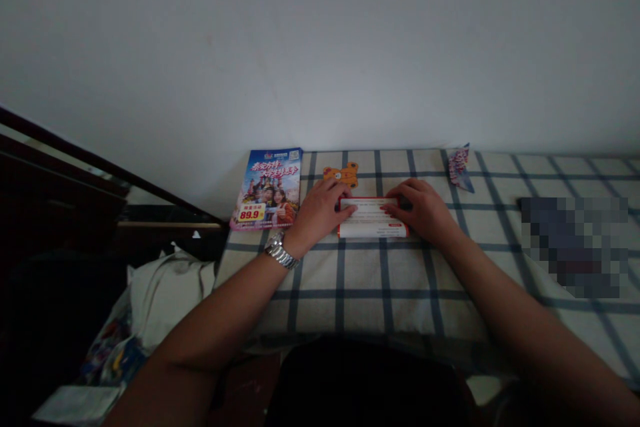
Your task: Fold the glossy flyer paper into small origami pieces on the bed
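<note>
A white printed leaflet [375, 219] with red edges lies across the checked cloth in front of me, seemingly folded or curled over. At its left end my left hand [325, 209], with a silver watch on the wrist, is closed with thumb and fingers on the paper. My right hand [420, 208] grips the right end the same way. Just beyond the left hand is a flat orange teddy bear shape [347, 175], partly covered by the fingers. A stack of colourful flyers [270, 188] lies to the left of my left hand.
A small folded colourful paper [460, 168] stands near the wall at the back right. Farther right lies a dark blurred-out object [573, 247]. The checked cloth [320, 280] ends close to my body. A white bag [165, 293] sits below on the left, beside dark furniture [55, 187].
</note>
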A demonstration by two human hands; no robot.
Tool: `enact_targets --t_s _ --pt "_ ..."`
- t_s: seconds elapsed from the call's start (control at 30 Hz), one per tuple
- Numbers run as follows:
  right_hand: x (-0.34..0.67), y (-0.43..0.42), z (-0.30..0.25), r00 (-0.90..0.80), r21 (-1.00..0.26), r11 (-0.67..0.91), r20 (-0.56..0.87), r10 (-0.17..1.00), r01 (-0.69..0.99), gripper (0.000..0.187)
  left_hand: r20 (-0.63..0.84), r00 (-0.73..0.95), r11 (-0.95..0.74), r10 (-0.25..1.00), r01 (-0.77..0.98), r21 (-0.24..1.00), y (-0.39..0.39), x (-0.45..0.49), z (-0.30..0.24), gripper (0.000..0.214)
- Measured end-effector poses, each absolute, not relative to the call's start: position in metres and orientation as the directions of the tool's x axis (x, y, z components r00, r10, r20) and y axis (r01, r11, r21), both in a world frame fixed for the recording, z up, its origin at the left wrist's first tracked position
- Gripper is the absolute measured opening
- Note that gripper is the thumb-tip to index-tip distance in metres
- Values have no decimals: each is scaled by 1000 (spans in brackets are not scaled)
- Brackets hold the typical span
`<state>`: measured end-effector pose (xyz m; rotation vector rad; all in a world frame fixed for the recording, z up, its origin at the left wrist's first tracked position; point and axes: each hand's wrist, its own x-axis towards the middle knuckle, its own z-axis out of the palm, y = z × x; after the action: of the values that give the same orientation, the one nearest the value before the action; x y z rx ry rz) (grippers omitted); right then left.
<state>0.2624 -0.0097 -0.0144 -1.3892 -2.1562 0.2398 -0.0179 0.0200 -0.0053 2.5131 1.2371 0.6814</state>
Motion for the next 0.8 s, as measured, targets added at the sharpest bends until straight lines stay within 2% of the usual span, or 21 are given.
enact_targets --t_s 0.8 --pt "260 -11 -12 -297 -435 432 345 890 790 13 270 536 -598 800 666 446 20 -20 -4 22"
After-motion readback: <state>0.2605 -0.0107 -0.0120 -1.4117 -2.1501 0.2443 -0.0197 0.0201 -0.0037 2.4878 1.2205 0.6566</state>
